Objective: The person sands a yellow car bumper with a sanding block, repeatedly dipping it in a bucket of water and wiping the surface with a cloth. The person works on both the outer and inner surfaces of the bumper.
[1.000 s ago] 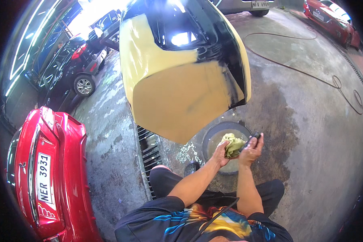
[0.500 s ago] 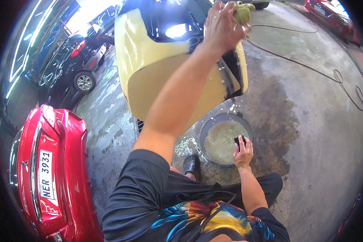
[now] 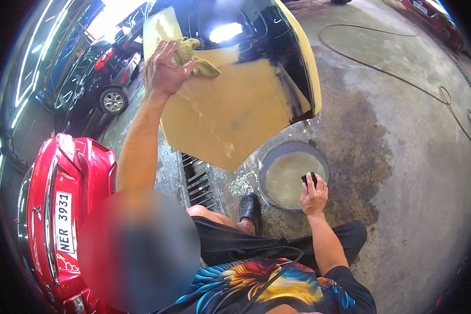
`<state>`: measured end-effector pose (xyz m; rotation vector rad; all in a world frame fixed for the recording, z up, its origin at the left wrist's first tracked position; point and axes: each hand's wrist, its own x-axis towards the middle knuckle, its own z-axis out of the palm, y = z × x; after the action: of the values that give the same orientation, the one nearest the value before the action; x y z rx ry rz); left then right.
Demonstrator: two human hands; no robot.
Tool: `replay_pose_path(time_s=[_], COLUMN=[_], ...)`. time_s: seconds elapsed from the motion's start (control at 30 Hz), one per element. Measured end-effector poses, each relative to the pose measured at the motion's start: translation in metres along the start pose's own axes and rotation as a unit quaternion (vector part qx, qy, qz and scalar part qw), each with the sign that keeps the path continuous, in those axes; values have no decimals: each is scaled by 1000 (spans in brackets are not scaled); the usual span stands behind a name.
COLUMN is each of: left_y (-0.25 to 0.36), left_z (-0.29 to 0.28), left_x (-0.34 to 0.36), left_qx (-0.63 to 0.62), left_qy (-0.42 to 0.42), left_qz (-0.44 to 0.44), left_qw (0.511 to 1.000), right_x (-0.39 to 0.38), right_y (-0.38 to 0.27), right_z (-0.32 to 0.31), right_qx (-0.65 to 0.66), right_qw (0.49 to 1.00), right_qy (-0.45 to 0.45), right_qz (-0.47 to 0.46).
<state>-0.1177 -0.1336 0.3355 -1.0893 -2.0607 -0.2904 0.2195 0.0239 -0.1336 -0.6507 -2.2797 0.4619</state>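
My left hand [image 3: 162, 71] is closed around a wet yellow-green cloth [image 3: 187, 53], which lies against the left part of a large car body panel [image 3: 235, 99]. The panel looks like a hood, with matte yellow areas, glossy black ones and wet streaks running down its near part. At the right, my right hand [image 3: 314, 198] grips a small black block [image 3: 310, 179] over the near right rim of a round grey tub [image 3: 267, 160]. Cloudy water fills much of the tub. My fingers hide part of the block.
A red car bumper [image 3: 97, 172] stands at near left, a dark car [image 3: 91, 86] behind it. A floor drain grate [image 3: 198, 184] runs below the panel. A thin hose [image 3: 382, 73] snakes over the concrete at right. My shoe [image 3: 249, 209] is beside the tub.
My left hand has swept the cloth leftward and nearer, from the panel's right side to its left. More of the panel and the drain grate show now. My right hand stays by the tub.
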Motion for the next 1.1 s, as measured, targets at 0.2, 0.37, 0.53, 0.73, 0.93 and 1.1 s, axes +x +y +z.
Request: replay_pose_path(time_s=[0.2,0.37,0.53,0.73,0.93,1.1], left_y=[36,137,209,139,8,-3], left_z=[48,108,137,109,16,8], left_x=[2,39,44,15,-22,-39], left_qx=[-29,-68,-38,89,37,27], left_qy=[152,88,119,73,73,122], left_qz=[91,173,330,348,227,68], left_qw=[984,979,936,930,970,990], right_x=[0,0,1,2,2,2], right_y=[0,0,-1,0,3,3], right_z=[1,4,5,3,3,4], right_qx=[-4,-23,-41,-27,-19,-13], right_qw=[1000,1000,999,999,999,1000], right_qy=[-20,-16,-26,-23,-30,-27], right_qz=[6,2,13,6,4,7])
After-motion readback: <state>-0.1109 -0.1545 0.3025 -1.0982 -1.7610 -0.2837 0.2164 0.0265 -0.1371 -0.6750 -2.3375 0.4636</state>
